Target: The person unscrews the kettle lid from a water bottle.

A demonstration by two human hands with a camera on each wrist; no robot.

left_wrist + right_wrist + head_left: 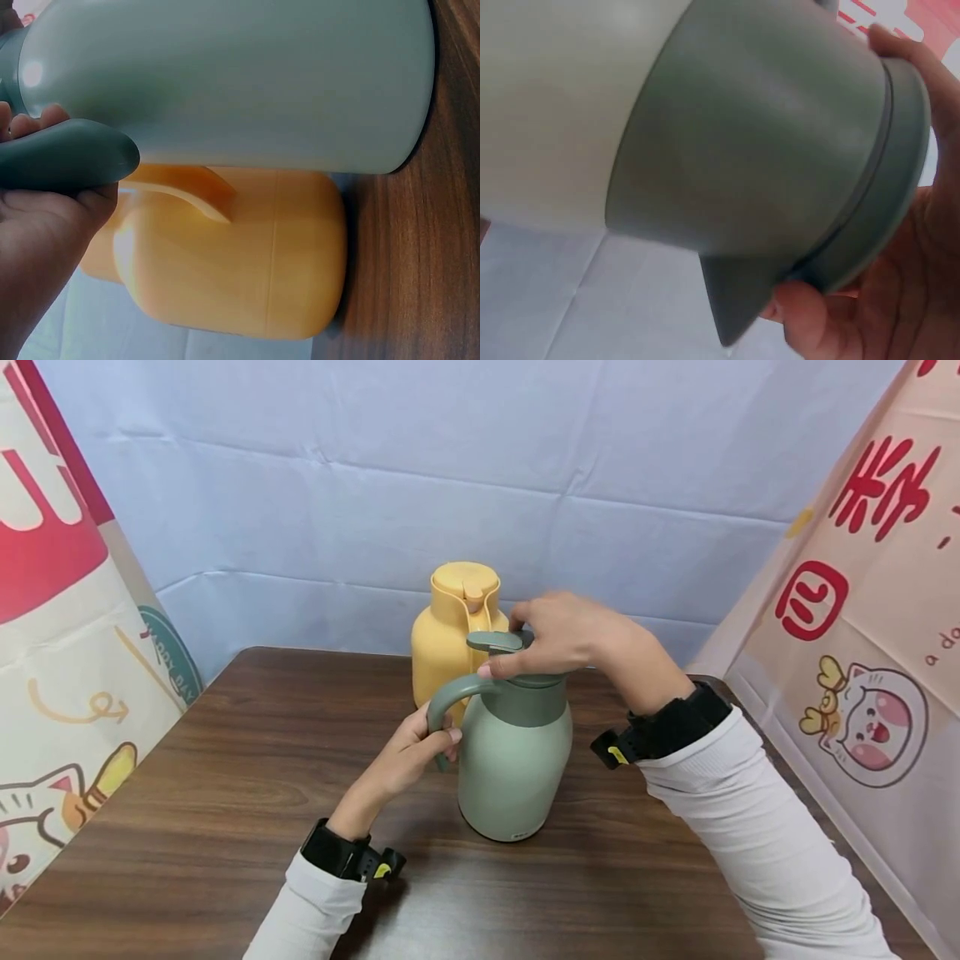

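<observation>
A pale green thermos jug (513, 777) stands upright on the wooden table. Its curved dark green handle (450, 693) points left, and my left hand (408, 747) grips it, fingers wrapped round in the left wrist view. From above, my right hand (566, 635) holds the jug's lid (904, 172), its thumb over the handle's top end. In the right wrist view, fingers pinch the lid's rim from both sides, close by the pointed spout (735, 300). A flat green lever (495, 642) on top sticks out beside this hand.
Close behind the green jug is a yellow thermos jug (435, 643), partly hidden by it and by my right hand. The brown table (300, 777) ends at a pale blue cloth backdrop (375, 510). Printed cloths hang at the left (67, 652) and right (862, 635).
</observation>
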